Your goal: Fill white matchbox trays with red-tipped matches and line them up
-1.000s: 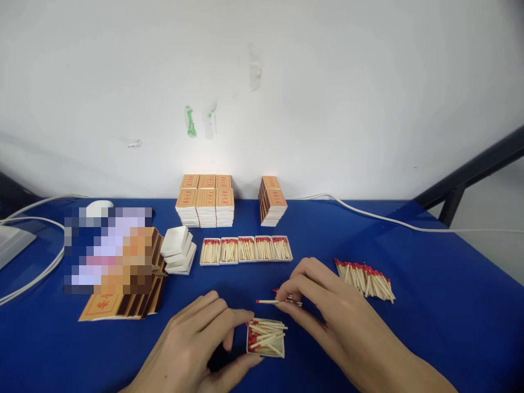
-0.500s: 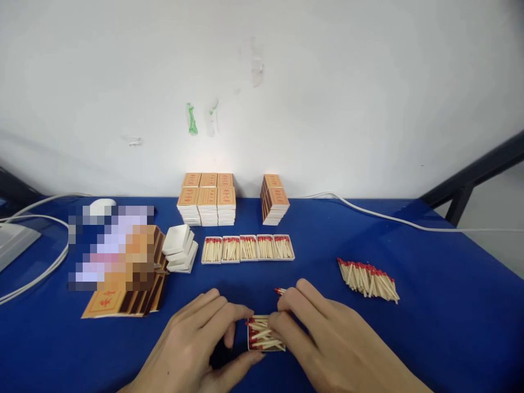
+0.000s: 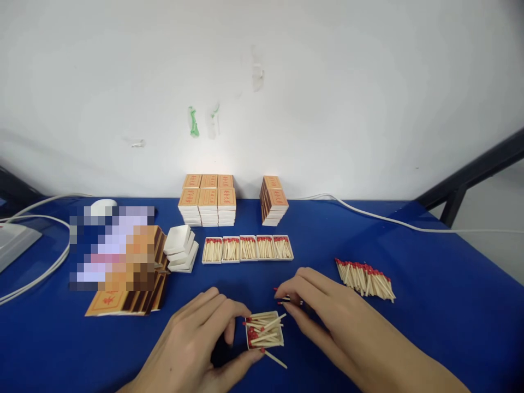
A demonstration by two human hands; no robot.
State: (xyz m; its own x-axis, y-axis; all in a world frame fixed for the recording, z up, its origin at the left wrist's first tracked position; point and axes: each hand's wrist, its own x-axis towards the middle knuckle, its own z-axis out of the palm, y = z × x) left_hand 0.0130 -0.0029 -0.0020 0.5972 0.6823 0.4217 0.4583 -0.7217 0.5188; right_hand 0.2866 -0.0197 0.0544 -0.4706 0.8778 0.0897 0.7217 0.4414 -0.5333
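My left hand [image 3: 196, 333] holds a small white matchbox tray [image 3: 282, 334], index finger at its far left corner and thumb at the near edge. Red-tipped matches [image 3: 264, 330] lie in it at mixed angles, some poking over the rim. One loose match [image 3: 275, 359] slants outside the near edge by my left thumb. Right of the tray, my right hand [image 3: 323, 311] has thumb and index finger closed around a few matches [image 3: 283, 301], partly hidden by the fingers. A larger heap of matches [image 3: 365, 279] lies on the blue table beyond my right hand.
Several filled trays [image 3: 248, 249] form a row ahead. Behind stand matchbox stacks [image 3: 208, 204] and a smaller stack [image 3: 274, 201]. Left are piled white trays [image 3: 180, 248], flat matchbox sleeves [image 3: 118, 303] and a blurred patch. A white cable [image 3: 376, 218] crosses the back right.
My right hand has moved off the tray to the right, its fingers now around a few matches beside it. A match now lies outside the tray's near edge. My left hand stays put.
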